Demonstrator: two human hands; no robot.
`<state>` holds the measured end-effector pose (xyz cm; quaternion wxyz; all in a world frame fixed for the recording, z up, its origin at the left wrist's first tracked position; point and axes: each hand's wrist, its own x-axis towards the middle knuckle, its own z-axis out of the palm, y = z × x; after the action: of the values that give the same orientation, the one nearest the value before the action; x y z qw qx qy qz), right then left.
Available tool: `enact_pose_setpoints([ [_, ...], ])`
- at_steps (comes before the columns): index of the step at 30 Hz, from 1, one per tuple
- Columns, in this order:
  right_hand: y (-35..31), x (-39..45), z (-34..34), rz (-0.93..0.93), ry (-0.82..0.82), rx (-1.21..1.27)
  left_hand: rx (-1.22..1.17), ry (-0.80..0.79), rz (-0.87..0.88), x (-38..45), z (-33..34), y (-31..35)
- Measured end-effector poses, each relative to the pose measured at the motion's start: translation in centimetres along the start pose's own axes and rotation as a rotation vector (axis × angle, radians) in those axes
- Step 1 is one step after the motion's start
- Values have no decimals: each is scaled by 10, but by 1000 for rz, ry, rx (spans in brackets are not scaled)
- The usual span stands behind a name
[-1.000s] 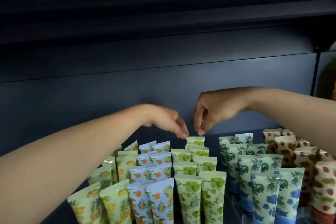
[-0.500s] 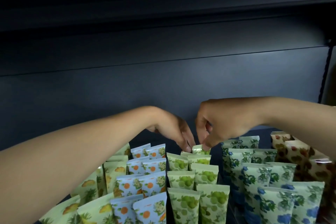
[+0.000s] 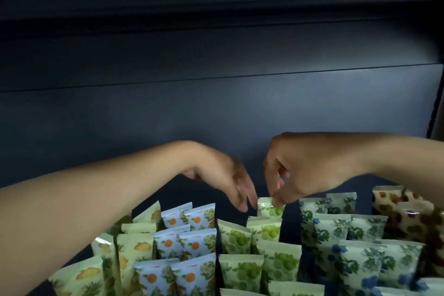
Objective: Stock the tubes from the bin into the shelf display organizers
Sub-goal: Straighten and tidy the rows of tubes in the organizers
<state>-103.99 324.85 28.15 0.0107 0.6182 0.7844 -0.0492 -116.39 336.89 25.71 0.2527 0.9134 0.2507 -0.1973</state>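
Rows of upright printed tubes fill the shelf. The rearmost green-grape tube (image 3: pixel 270 208) stands at the back of the green rows (image 3: pixel 242 269). My right hand (image 3: pixel 300 170) pinches its top right corner between thumb and fingers. My left hand (image 3: pixel 225 175) reaches in from the left, fingers pointing down, its fingertips touching or almost touching the tube's left edge. Whether the left hand grips it is not visible. The organizers under the tubes are hidden.
Yellow pineapple tubes (image 3: pixel 134 250) and blue orange-print tubes (image 3: pixel 185 242) stand at the left, blue-flower tubes (image 3: pixel 348 235) and red-brown print tubes (image 3: pixel 408 218) at the right. The dark shelf back panel (image 3: pixel 216 108) rises close behind, with another shelf overhead.
Both hands came down from above the rows onto the rearmost green tube. The right hand now pinches its top, and the view has moved closer.
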Motion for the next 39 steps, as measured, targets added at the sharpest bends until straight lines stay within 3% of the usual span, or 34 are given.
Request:
enact_pose_setpoints([
  [10,-4,6,1,-17,-13,22,-118,115,119,-34,-5,10],
  [39,-10,-21,13,-46,18,43,-93,265,23,-54,12,39],
])
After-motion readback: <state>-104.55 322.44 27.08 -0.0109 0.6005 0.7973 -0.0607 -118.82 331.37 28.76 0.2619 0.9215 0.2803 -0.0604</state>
